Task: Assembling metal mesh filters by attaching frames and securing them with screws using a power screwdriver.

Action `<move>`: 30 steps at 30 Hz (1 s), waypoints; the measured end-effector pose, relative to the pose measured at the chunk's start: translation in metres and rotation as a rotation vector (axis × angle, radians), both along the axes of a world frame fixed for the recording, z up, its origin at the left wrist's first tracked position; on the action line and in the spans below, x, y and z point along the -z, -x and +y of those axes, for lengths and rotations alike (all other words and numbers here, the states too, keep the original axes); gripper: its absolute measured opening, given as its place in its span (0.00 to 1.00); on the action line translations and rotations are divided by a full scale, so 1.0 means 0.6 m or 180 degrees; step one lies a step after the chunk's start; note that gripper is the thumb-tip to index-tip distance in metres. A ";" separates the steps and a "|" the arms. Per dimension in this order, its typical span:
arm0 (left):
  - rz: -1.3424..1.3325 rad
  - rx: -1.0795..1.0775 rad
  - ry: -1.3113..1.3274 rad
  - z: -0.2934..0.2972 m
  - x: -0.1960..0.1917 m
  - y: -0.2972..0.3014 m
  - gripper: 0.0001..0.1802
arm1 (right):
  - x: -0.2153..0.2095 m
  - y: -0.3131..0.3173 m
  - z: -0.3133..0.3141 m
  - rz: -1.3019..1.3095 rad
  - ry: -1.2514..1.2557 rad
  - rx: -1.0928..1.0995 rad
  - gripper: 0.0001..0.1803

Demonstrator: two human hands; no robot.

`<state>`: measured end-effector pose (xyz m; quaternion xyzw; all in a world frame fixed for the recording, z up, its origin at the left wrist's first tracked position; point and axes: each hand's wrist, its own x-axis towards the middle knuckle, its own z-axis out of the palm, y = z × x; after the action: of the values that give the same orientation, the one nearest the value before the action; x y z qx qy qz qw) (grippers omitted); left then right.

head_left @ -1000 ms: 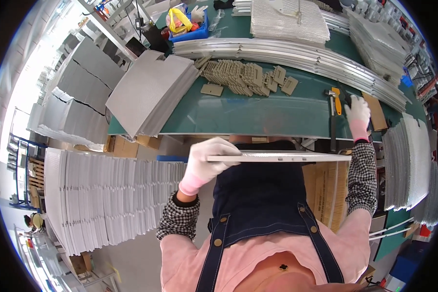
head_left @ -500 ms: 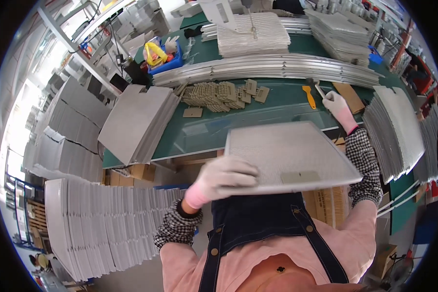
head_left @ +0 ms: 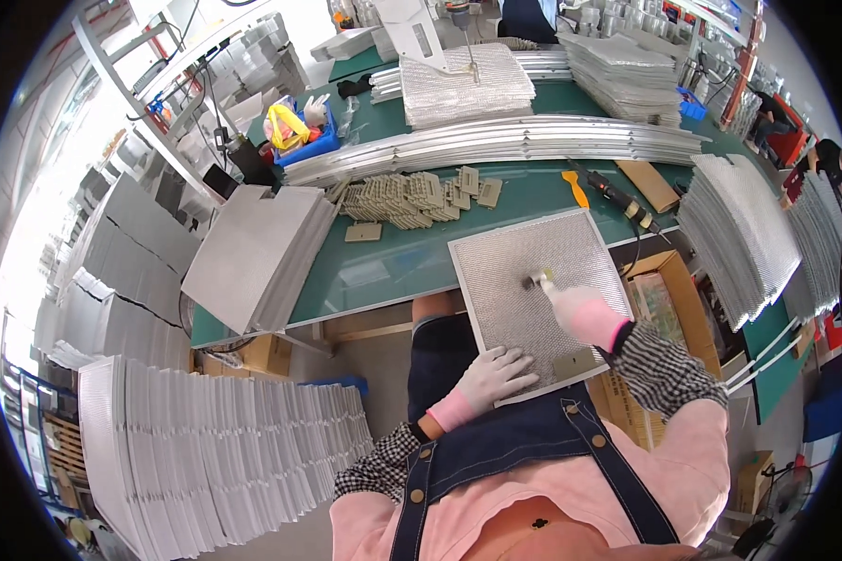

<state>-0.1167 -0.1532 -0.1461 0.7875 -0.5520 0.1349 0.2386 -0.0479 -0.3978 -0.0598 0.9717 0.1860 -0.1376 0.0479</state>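
A silvery mesh filter panel (head_left: 505,243) in a thin pale frame lies tilted across my lap, leaning toward the table edge. My left hand (head_left: 491,379), in a white and pink glove, rests flat on its near left corner with fingers stretched out. My right hand (head_left: 580,313), gloved the same way, is closed over the panel's middle. From its fingers sticks a small dark-headed tool (head_left: 535,280), blurred, its exact kind unclear. A flat beige plate (head_left: 573,365) sits at the panel's near edge, below my right hand.
On the green table (head_left: 393,257) lie several beige plates (head_left: 407,198), an orange scraper (head_left: 575,189), a power screwdriver (head_left: 627,204) and long metal strips (head_left: 496,140). Panel stacks stand at left (head_left: 253,252), lower left (head_left: 215,449) and right (head_left: 739,234). An open carton (head_left: 678,290) sits beside the panel.
My right hand has come from the table's right side to the panel, bringing the small tool. The panel has turned and tipped; my left hand has shifted along its near edge.
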 end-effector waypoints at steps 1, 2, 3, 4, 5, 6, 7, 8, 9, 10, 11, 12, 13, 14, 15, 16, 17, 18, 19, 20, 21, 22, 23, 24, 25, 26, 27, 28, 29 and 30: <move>-0.0022 0.0037 0.0019 -0.001 -0.001 -0.003 0.28 | 0.013 -0.026 0.008 -0.0148 -0.0062 0.0049 0.34; -0.0035 0.0062 0.0027 -0.001 0.000 -0.005 0.27 | 0.018 -0.060 0.023 -0.0288 -0.0136 0.0085 0.34; -0.0029 0.0067 0.0018 0.001 0.002 -0.006 0.27 | 0.014 -0.095 0.041 -0.0387 -0.0367 0.0218 0.29; -0.0075 0.0013 -0.0061 0.000 0.006 -0.008 0.27 | 0.011 -0.127 0.053 -0.0485 -0.0588 0.0366 0.25; -0.0158 -0.0006 -0.0130 -0.008 0.004 -0.012 0.27 | 0.020 -0.162 0.051 -0.0570 -0.0568 0.0406 0.21; -0.0125 -0.0038 -0.0038 -0.008 -0.001 -0.022 0.27 | 0.018 -0.187 0.068 -0.0636 -0.0561 0.0375 0.19; -0.0140 -0.0076 0.0048 -0.016 0.003 -0.026 0.28 | 0.019 -0.191 0.073 -0.0742 -0.0646 0.0425 0.15; -0.0156 -0.0113 0.0138 -0.028 0.007 -0.031 0.29 | 0.022 -0.184 0.069 -0.0546 -0.0671 0.0310 0.17; -0.0150 -0.0156 0.0178 -0.036 0.017 -0.035 0.30 | 0.023 -0.175 0.072 -0.0357 -0.0683 0.0156 0.21; -0.0159 -0.0226 0.0177 -0.038 0.025 -0.037 0.30 | 0.016 -0.153 0.090 -0.0144 -0.0508 -0.0162 0.25; -0.0164 -0.0239 0.0193 -0.047 0.029 -0.040 0.30 | 0.025 -0.131 0.097 -0.0160 -0.0408 -0.0337 0.29; -0.0202 -0.0245 0.0202 -0.053 0.030 -0.040 0.31 | 0.022 -0.114 0.117 -0.0070 -0.0222 -0.0254 0.30; -0.0184 -0.0278 0.0203 -0.054 0.030 -0.039 0.31 | 0.019 -0.103 0.143 0.0036 -0.0048 -0.0180 0.31; -0.0185 -0.0287 0.0180 -0.055 0.030 -0.039 0.32 | 0.019 -0.114 0.157 0.0058 -0.0050 -0.0213 0.31; -0.0175 -0.0263 0.0156 -0.055 0.028 -0.036 0.32 | 0.019 -0.130 0.165 -0.0116 -0.0333 -0.0113 0.29; -0.0165 -0.0242 0.0186 -0.057 0.026 -0.039 0.33 | 0.015 -0.148 0.172 -0.0302 -0.0610 0.0007 0.28; -0.0146 -0.0218 0.0184 -0.060 0.027 -0.035 0.33 | 0.012 -0.167 0.184 -0.0406 -0.0624 0.0028 0.18; -0.0124 -0.0208 0.0232 -0.063 0.033 -0.038 0.33 | 0.031 -0.192 0.189 -0.0476 -0.0596 -0.0001 0.17; -0.0110 -0.0201 0.0283 -0.064 0.035 -0.043 0.33 | 0.037 -0.207 0.195 -0.0556 -0.0565 -0.0034 0.16; -0.0121 -0.0172 0.0285 -0.068 0.036 -0.045 0.33 | 0.046 -0.203 0.182 -0.0619 -0.0640 -0.0051 0.16; -0.0081 -0.0258 0.0145 -0.058 0.042 -0.040 0.33 | 0.046 -0.177 0.184 -0.0482 -0.0635 -0.0156 0.17; -0.0084 -0.0322 0.0026 -0.055 0.040 -0.045 0.33 | 0.032 -0.149 0.177 -0.0394 -0.0607 -0.0246 0.18; 0.0075 -0.0301 -0.0081 -0.054 0.039 -0.043 0.34 | 0.028 -0.124 0.170 -0.0350 -0.0352 -0.0309 0.21; 0.0080 -0.0297 -0.0075 -0.054 0.040 -0.041 0.34 | 0.024 -0.117 0.167 -0.0345 -0.0346 -0.0305 0.21; 0.0010 -0.0333 -0.0031 -0.054 0.040 -0.040 0.35 | 0.021 -0.113 0.168 -0.0310 -0.0243 -0.0158 0.22; -0.0061 -0.0371 0.0008 -0.053 0.040 -0.039 0.35 | 0.017 -0.109 0.170 -0.0274 -0.0146 -0.0014 0.24; -0.0062 -0.0359 0.0069 -0.055 0.044 -0.040 0.36 | -0.009 -0.121 0.176 -0.0075 -0.0130 0.0205 0.23; -0.0064 -0.0281 0.0058 -0.059 0.039 -0.040 0.36 | -0.011 -0.142 0.173 -0.0253 -0.0272 0.0280 0.21; -0.0071 -0.0304 0.0008 -0.060 0.031 -0.041 0.36 | 0.000 -0.166 0.166 -0.0435 -0.0412 0.0363 0.19; -0.0090 -0.0317 -0.0036 -0.062 0.022 -0.043 0.36 | 0.015 -0.192 0.153 -0.0579 -0.0603 0.0405 0.17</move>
<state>-0.0910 -0.1904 -0.1594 0.8134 -0.5162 0.1545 0.2193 0.0673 -0.3060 -0.0689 0.9901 0.1310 -0.0336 -0.0362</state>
